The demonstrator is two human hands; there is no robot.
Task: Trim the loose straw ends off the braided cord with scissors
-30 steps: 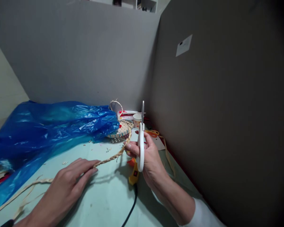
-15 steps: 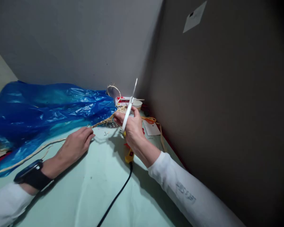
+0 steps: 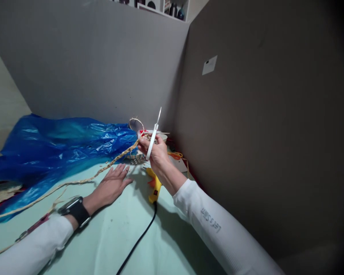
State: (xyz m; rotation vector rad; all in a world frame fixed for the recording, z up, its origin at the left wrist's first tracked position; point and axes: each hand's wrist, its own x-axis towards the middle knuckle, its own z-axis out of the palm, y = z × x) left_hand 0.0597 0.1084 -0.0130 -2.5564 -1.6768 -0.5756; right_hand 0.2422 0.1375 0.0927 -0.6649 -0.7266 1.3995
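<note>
The right hand's grip is pinched, thumb and fingertips pressed together on one end of a braided cord, with white-handled scissors carried in the same hand, seen nearly edge-on, their blades pointing up and away. The cord's long axis runs from that pinch down and leftward, plaited near the fingers and thinning toward the left edge of the view. The left hand lies palm down on the bench, fingers spread and holding nothing; it rests on the near side of the cord, just beside its middle stretch and apparently not touching. The right hand is thus at the cord's far end, while the left is nearer its middle. Below the right hand lies a yellow glue gun, its black cable trailing toward the wearer. Beyond the cord spreads crumpled blue plastic sheeting.
</note>
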